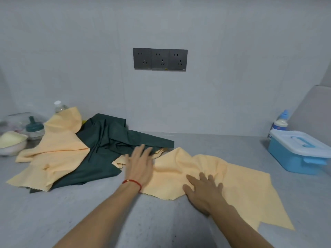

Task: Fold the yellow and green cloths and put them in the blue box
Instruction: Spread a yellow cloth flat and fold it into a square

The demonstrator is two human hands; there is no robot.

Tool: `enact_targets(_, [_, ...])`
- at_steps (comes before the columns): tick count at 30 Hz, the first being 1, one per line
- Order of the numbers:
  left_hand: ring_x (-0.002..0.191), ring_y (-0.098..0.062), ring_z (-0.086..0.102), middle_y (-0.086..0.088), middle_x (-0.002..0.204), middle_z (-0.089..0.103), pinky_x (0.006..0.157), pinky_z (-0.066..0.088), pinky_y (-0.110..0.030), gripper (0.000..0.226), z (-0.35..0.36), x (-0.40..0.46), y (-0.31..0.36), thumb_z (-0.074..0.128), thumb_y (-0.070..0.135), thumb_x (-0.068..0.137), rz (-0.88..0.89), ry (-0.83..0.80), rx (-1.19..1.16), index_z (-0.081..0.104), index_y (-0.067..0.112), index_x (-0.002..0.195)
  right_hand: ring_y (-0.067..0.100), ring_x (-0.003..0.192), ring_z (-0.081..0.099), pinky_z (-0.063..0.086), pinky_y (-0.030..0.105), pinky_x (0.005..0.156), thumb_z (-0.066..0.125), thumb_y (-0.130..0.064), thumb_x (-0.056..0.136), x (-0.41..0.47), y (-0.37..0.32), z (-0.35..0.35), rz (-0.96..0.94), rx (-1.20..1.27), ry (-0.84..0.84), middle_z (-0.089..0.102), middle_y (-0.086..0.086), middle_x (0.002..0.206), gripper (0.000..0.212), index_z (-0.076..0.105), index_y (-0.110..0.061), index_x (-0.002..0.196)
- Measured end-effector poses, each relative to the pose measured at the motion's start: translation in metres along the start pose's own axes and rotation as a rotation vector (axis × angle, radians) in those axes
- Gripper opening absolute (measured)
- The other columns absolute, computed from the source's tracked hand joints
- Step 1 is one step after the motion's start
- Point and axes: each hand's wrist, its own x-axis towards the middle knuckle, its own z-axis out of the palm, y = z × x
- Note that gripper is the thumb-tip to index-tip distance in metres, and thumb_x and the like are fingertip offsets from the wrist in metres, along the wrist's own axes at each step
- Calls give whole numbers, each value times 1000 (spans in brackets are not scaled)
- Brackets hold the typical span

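Observation:
A yellow cloth (241, 181) lies spread and wrinkled on the grey counter in front of me. My left hand (140, 164) rests flat on its left end, fingers apart, reaching onto the dark green cloth (107, 140). My right hand (204, 190) presses flat on the yellow cloth's near edge, fingers spread. The green cloth lies crumpled at centre left. A second yellow cloth (59, 151) lies over its left side. The blue box (297, 154), with a closed translucent lid and handle, stands at the far right.
At the left edge stand a white bowl (10, 145), a green-capped jar (35, 129) and a clear bottle (60, 106). A white bottle with a blue cap (281, 122) stands behind the box. Wall sockets (160, 59) sit above the counter (143, 221).

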Motion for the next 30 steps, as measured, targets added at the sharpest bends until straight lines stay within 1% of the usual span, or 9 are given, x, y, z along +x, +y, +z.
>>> enact_targets(3, [128,-19,51,0,134,60,112,37,-41,37,-1,-22,41,38,26,104,41,-44,-445,65,19,127,27,157,7,6,56,123,24,-60,104,-11,12,-15,-41,109,-31,12,-3,171,60,15,-42,160])
enact_targets(10, [82,-17,59,3,88,68,81,48,-39,36,19,-71,51,34,30,98,221,-182,-171,68,19,91,7,153,20,9,37,124,42,-55,103,-50,61,5,-136,210,151,28,-14,165,52,35,-44,153])
enact_targets(15, [124,-17,51,3,134,59,107,41,-40,31,15,-35,50,41,29,101,97,-122,-211,61,28,125,8,153,19,10,40,123,30,-52,106,-51,89,-2,24,81,251,25,-14,166,47,36,-44,152])
enact_targets(17, [152,-17,20,5,163,30,123,17,-49,45,15,-2,43,33,34,106,110,-197,0,42,31,149,12,155,13,9,46,122,24,-51,106,-46,88,3,93,40,254,16,-12,168,51,26,-42,157])
enact_targets(21, [155,-17,-15,12,169,-7,119,-11,-66,56,24,56,26,15,44,107,119,-334,286,0,39,161,15,155,6,11,55,119,15,-52,104,-25,77,9,174,6,284,7,-11,169,56,12,-43,159])
enact_targets(23, [156,-16,-7,14,169,4,114,-15,-71,55,34,66,15,11,47,106,69,-421,284,3,42,160,16,155,6,12,57,118,15,-52,103,-11,78,5,213,-10,295,8,-11,169,56,12,-43,159])
enact_targets(25, [153,-16,16,14,160,30,112,-9,-76,50,43,63,1,13,46,106,3,-409,214,31,43,153,18,155,6,13,59,117,15,-50,104,7,78,0,263,-5,292,9,-10,168,56,12,-42,159])
enact_targets(27, [132,-17,42,10,126,50,112,8,-77,37,42,51,-10,21,42,107,-9,-280,118,56,37,119,20,155,5,12,59,117,16,-48,104,22,75,-4,308,0,307,10,-9,168,55,13,-40,159])
enact_targets(30, [98,-16,50,7,94,47,109,31,-62,32,34,32,-16,26,41,106,15,-143,94,54,31,95,20,155,7,12,59,118,18,-44,105,41,74,-9,276,38,321,14,-8,167,54,18,-38,158])
